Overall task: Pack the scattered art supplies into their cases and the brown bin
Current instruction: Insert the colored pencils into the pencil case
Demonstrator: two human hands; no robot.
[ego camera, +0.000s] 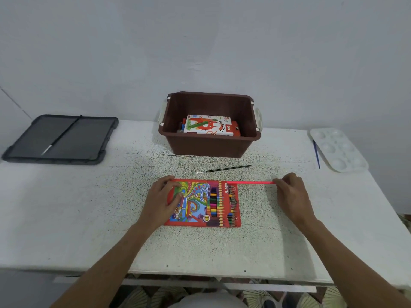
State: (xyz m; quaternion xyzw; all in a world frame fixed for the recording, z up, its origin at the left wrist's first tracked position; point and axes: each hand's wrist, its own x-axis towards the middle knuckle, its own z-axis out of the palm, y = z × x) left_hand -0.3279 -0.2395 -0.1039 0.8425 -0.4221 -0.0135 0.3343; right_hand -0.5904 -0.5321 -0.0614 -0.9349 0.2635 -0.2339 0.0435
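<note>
Two hands at table centre: left hand [165,197], fingers flat, presses the colour pencil case [201,203]; right hand [291,192] pinches a pink pencil [251,182] whose tip enters the case's top edge. Beyond: loose paintbrush [223,169], then brown bin [210,124] holding an oil pastels box [208,125].

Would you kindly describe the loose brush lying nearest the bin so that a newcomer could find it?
Start at the brown bin. Just before it on the speckled table lies a thin paintbrush, black-handled with a silver ferrule, unlike the blue one by the palette.
</note>
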